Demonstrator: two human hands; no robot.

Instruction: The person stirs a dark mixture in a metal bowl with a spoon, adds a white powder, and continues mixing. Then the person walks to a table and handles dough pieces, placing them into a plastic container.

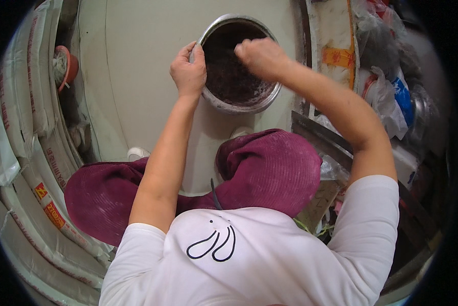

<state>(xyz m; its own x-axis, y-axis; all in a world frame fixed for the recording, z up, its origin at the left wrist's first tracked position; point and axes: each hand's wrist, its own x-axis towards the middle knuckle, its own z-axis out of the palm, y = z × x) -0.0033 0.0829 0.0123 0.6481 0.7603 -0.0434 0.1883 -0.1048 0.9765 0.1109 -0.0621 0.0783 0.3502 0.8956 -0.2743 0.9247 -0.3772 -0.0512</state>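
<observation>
A round metal pot (pixel 217 100) with a dark, stained inside stands on the pale floor in front of my knees. My left hand (pixel 189 69) grips its left rim, thumb over the edge. Over the right part of the pot's mouth, my right hand (pixel 257 55) is curled with the knuckles up, and it looks slightly blurred. Its fingertips are hidden, so whether it holds something inside the pot does not show. Whitish residue marks the lower right of the inner wall.
Stacked white printed sacks (pixel 41 126) line the left side, with an orange-red plastic bowl (pixel 69 69) beside them. On the right are a taped foam box (pixel 332 46), clear plastic bags (pixel 382 88) and a dark metal bar (pixel 320 132). Pale floor (pixel 137 69) lies around the pot.
</observation>
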